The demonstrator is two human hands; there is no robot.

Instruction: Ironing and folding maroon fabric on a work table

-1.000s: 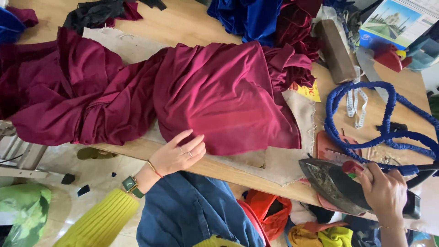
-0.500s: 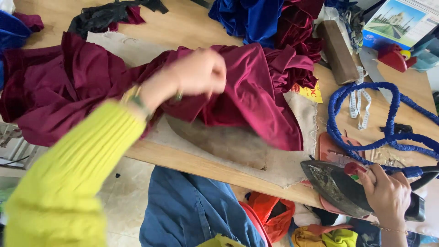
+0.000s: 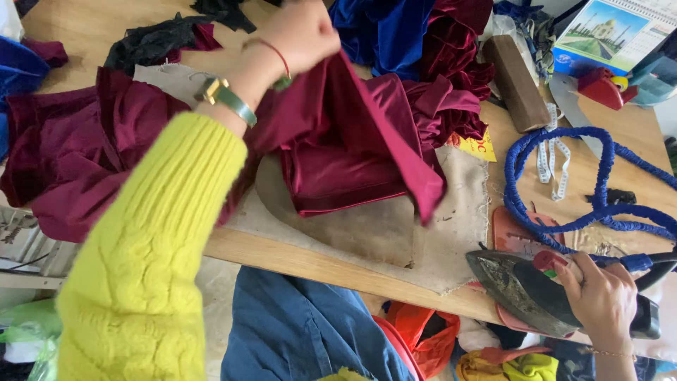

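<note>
Hands were well apart: left hand [image 3: 300, 32], upper centre, pinched the maroon velvet cloth [image 3: 345, 141] up off the beige ironing pad [image 3: 395, 233], while right hand [image 3: 606, 300], lower right, gripped the dark flat iron [image 3: 525, 289], lying right of the cloth.

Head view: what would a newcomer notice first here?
The left hand, in a bright yellow sleeve, lifts a fold of maroon cloth off the tan pad in the middle of the table. At lower right, the right hand grips an iron at the table edge. A blue cord loops just above it.
</note>
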